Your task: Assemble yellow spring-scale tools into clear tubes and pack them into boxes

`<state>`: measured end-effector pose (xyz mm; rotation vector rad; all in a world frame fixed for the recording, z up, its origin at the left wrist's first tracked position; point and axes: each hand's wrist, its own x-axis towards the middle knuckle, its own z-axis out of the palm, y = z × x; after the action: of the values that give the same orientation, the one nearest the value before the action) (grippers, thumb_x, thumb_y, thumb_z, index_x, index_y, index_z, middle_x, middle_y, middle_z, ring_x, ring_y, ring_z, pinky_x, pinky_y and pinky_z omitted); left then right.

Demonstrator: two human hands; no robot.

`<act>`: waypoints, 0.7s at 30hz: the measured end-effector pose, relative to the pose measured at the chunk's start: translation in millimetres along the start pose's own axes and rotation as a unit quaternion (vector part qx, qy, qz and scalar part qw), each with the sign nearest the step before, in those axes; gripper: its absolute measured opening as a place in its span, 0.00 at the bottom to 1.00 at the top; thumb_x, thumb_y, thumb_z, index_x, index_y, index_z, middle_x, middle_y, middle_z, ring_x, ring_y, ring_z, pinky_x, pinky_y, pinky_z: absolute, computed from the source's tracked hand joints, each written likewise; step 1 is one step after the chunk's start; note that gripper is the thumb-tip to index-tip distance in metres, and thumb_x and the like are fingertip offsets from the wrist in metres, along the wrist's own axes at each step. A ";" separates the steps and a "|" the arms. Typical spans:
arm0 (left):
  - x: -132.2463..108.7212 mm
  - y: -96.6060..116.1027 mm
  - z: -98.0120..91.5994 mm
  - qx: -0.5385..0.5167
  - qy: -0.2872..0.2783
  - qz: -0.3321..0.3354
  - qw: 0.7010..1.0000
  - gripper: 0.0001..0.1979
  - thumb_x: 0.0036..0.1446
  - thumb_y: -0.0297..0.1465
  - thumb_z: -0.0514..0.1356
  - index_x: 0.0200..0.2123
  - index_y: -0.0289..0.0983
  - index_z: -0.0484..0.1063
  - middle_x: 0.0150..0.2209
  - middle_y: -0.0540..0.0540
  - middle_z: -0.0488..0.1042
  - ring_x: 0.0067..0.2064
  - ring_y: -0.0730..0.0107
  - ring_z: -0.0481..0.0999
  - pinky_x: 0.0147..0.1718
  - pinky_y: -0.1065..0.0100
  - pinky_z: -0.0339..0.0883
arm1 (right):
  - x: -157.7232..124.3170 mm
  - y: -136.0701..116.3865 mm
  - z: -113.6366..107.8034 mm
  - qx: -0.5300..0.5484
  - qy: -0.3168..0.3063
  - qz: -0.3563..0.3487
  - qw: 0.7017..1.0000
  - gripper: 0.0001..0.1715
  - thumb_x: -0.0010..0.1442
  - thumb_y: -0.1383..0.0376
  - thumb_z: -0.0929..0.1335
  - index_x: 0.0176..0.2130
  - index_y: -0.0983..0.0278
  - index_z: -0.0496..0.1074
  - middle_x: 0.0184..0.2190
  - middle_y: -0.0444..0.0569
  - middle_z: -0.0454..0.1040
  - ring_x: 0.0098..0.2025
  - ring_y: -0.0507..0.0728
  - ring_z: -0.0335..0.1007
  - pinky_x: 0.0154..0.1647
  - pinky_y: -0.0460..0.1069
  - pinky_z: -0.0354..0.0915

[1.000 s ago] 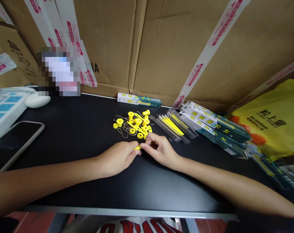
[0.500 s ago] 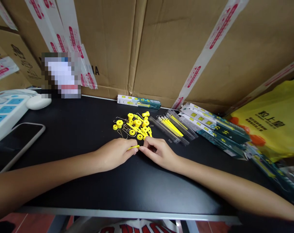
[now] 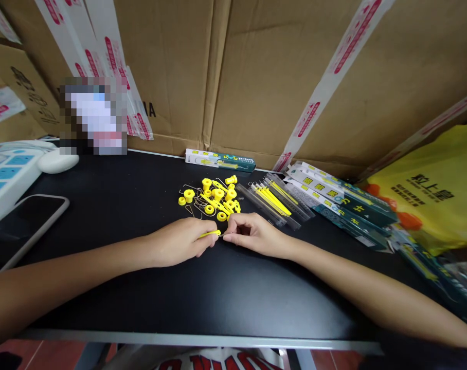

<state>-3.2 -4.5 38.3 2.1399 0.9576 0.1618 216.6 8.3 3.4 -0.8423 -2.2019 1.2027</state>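
My left hand is closed around a thin yellow plastic rod, whose end sticks out past the thumb. Facing it, my right hand pinches a small thin metal wire piece at the rod's tip; its exact shape is too small to tell. Just beyond the fingers lies a pile of yellow plastic nuts and caps, mixed with bent wire hooks. To the right of the pile are clear plastic tubes and several yellow rods with wire loops at their ends.
Printed narrow boxes are stacked at the right, beside a yellow bag. One more box lies at the back against large cardboard cartons. A phone, a power strip and a white mouse are at the left.
My right fingertips have drawn slightly away from the yellow rod, and a bit of metal now shows between them and its tip. My left hand keeps its hold.
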 end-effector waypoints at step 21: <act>-1.3 -0.8 4.6 -0.077 -0.018 0.017 0.997 0.15 0.67 0.35 0.45 0.30 0.37 0.64 0.24 0.53 0.69 0.29 0.74 0.68 0.33 0.72 0.60 | -1.7 -2.9 -1.1 -0.101 -0.051 -0.053 0.992 0.15 0.67 0.62 0.62 0.34 0.68 0.72 0.25 0.44 0.70 0.27 0.48 0.64 0.31 0.43 0.59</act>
<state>-2.8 -7.8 34.7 2.0114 0.8608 0.2053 217.7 6.5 6.2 -0.7451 -2.4505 1.0038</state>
